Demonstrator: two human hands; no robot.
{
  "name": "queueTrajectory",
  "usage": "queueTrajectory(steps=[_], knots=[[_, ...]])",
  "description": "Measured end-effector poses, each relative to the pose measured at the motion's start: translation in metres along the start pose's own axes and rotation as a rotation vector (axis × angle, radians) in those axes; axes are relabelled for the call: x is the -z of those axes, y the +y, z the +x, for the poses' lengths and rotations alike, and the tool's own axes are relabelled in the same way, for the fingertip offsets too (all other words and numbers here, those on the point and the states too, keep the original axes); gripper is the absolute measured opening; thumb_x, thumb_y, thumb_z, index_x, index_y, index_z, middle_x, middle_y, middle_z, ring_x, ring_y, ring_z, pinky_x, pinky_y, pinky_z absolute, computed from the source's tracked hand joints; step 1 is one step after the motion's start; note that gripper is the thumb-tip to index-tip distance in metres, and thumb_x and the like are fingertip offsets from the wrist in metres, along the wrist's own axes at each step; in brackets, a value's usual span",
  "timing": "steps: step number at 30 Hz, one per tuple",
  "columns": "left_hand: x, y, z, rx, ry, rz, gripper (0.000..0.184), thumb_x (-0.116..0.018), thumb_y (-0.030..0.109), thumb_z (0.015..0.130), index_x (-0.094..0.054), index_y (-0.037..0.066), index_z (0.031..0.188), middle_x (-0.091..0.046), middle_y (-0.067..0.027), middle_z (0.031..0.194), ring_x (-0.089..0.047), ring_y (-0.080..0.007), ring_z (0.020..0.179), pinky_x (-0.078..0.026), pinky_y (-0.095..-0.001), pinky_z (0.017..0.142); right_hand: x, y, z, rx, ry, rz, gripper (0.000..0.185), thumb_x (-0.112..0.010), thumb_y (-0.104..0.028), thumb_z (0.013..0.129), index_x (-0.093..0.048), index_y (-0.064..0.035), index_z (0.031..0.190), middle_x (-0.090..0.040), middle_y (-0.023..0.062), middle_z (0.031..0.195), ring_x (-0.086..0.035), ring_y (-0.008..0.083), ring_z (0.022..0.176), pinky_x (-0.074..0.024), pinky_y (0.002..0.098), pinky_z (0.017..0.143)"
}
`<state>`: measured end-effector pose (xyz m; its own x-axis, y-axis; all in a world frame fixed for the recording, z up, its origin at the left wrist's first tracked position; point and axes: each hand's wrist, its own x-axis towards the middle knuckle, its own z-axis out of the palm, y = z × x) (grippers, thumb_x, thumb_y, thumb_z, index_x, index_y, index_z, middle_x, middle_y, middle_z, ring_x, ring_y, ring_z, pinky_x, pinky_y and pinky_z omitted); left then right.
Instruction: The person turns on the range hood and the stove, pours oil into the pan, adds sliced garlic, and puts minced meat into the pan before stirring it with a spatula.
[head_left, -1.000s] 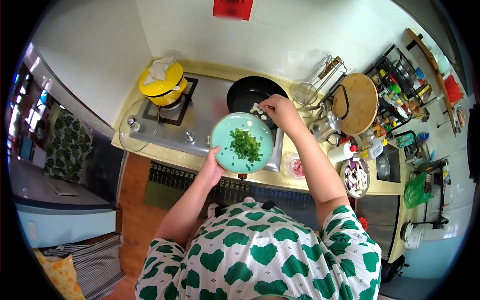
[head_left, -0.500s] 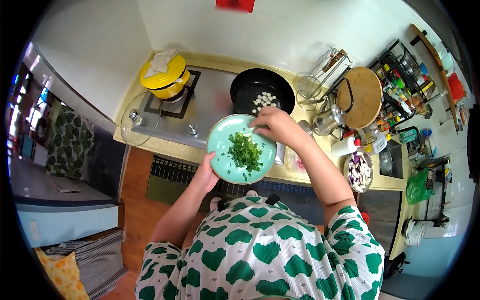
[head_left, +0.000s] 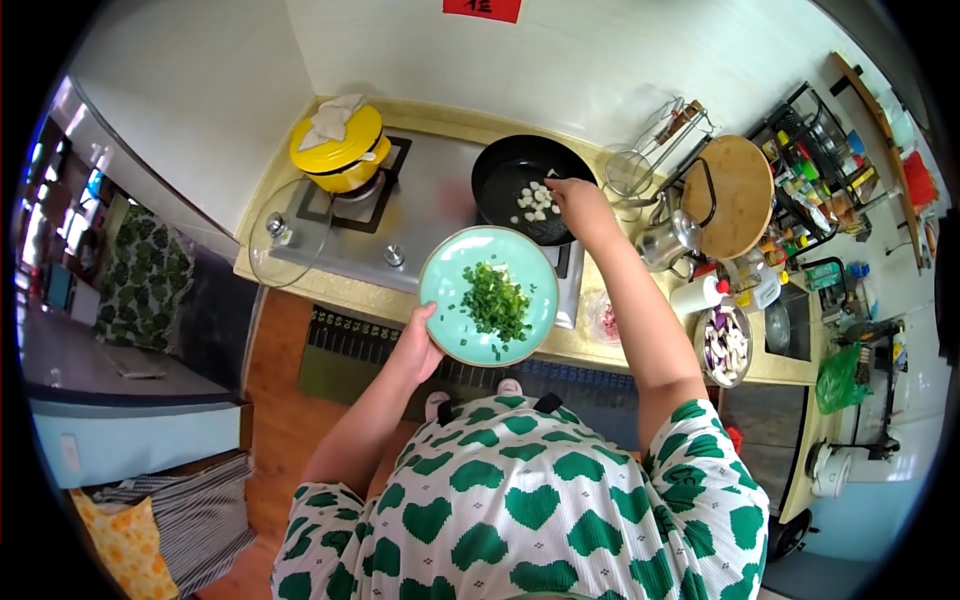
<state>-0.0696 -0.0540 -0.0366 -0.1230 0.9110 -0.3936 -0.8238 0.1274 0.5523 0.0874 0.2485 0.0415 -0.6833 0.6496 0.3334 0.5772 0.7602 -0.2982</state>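
My left hand (head_left: 414, 348) grips the left rim of a pale green plate (head_left: 535, 275), tilted towards me in front of the stove. Chopped green onion (head_left: 496, 305) lies heaped on it, with a few white bits at the top. My right hand (head_left: 583, 210) is over the right side of a black frying pan (head_left: 500, 180), its fingers pinched together. A small white bit shows by the fingertips; whether they hold it is unclear. Several small white chopped pieces (head_left: 535, 200) lie in the pan, possibly garlic or onion whites.
A yellow pot (head_left: 340, 150) with a cloth on its lid stands on the left burner. The glass lid (head_left: 290, 232) rests at the counter's left edge. Right of the pan are a metal pitcher (head_left: 668, 240), a white bottle (head_left: 698, 294) and a bowl of cut eggplant (head_left: 725, 345).
My right hand has moved from the plate's upper edge up and right to above the pan. My left hand still holds the plate, and the whole view has shifted slightly.
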Motion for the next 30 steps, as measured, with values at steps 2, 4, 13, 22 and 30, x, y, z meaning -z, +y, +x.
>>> queueTrajectory(steps=[2,4,13,22,30], knots=[[0.004,0.001,-0.001,-0.009,-0.004,0.005,0.062,-0.041,0.037,0.102,-0.034,-0.002,0.149,-0.045,-0.0176,0.149,-0.045,-0.0289,0.136,-0.035,-0.0463,0.115,0.02,-0.018,-0.002,-0.026,-0.021,0.034,0.018,-0.069,-0.008,0.084,-0.076,-0.0072,0.101,-0.07,0.0132,0.096,-0.065,0.0354,0.095,-0.0522,0.0418,0.082],[0.013,0.001,0.0,-0.018,-0.027,0.012,0.062,-0.041,0.037,0.102,-0.033,-0.002,0.15,-0.044,-0.0179,0.15,-0.045,-0.0293,0.137,-0.035,-0.0466,0.116,0.046,-0.044,-0.012,0.098,-0.055,0.128,0.016,-0.072,-0.009,0.082,-0.077,-0.008,0.097,-0.07,0.0118,0.093,-0.065,0.0334,0.094,-0.0523,0.0411,0.082],[0.015,0.02,-0.014,-0.004,0.005,0.058,0.061,-0.041,0.036,0.102,-0.036,-0.004,0.147,-0.048,-0.0184,0.147,-0.047,-0.0291,0.135,-0.035,-0.0449,0.116,0.061,-0.099,-0.045,0.49,-0.218,0.339,0.022,-0.08,-0.008,0.071,-0.077,-0.0116,0.092,-0.062,0.0088,0.113,-0.056,0.0292,0.112,-0.048,0.0383,0.097],[0.026,0.017,-0.024,-0.02,-0.033,0.079,0.06,-0.041,0.035,0.101,-0.038,-0.004,0.146,-0.05,-0.0177,0.145,-0.049,-0.0284,0.133,-0.037,-0.0437,0.114,0.072,-0.106,-0.061,0.347,-0.132,0.328,0.021,-0.08,-0.007,0.071,-0.078,-0.0139,0.091,-0.064,0.007,0.109,-0.059,0.0286,0.108,-0.0516,0.0383,0.091],[0.036,0.019,-0.042,0.002,-0.032,0.105,0.064,-0.045,0.036,0.099,-0.037,-0.007,0.146,-0.049,-0.0201,0.146,-0.049,-0.0291,0.134,-0.039,-0.0444,0.114,0.086,-0.122,-0.079,0.309,-0.09,0.35,0.016,-0.078,-0.004,0.076,-0.073,-0.0107,0.089,-0.064,0.0077,0.114,-0.058,0.0298,0.112,-0.0501,0.0396,0.094]])
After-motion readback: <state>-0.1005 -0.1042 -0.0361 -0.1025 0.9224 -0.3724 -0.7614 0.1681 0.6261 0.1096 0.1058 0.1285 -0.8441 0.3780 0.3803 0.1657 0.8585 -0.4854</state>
